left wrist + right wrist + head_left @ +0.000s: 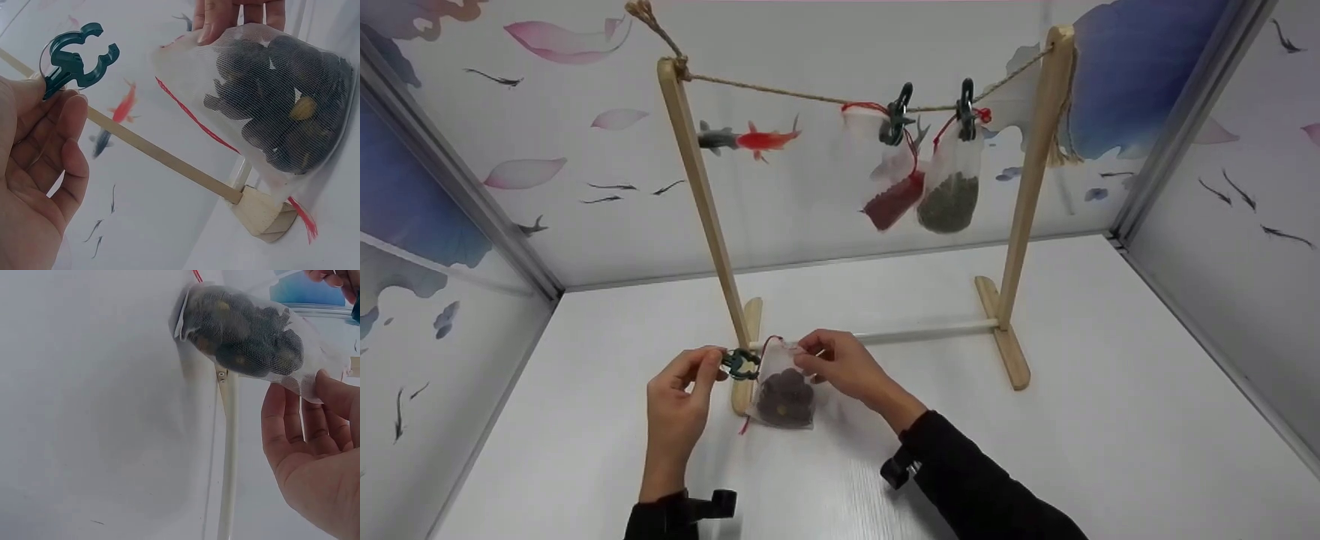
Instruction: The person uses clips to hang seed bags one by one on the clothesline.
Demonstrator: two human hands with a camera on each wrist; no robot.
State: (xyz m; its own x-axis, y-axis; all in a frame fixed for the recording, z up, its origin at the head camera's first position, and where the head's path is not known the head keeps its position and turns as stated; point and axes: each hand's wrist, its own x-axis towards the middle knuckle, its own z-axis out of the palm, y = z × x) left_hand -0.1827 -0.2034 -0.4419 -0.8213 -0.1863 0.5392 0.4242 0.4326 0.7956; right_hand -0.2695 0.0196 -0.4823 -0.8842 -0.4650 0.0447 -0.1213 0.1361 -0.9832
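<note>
Between its thumb and fingers, my left hand (pixel 679 405) pinches a dark green spring clip (pixel 68 63); in the left wrist view the clip's jaws stand apart with nothing in them. My right hand (pixel 851 366) pinches the upper edge of a white mesh drawstring bag (pixel 785 399), which hangs just right of the clip. Dark, rounded pieces and a yellowish one fill the bag's lower part. A red drawstring (pixel 197 118) runs along the bag's side, and its loose end shows below in the left wrist view.
A wooden stand (pixel 697 202) carries a twine line (pixel 769 90) between two posts. Two clips hold a bag of red contents (pixel 894 201) and a bag of greenish contents (pixel 950 202) on it. A white rod (pixel 926 330) joins the feet, behind my right hand. Printed walls surround the white table (pixel 1072 450).
</note>
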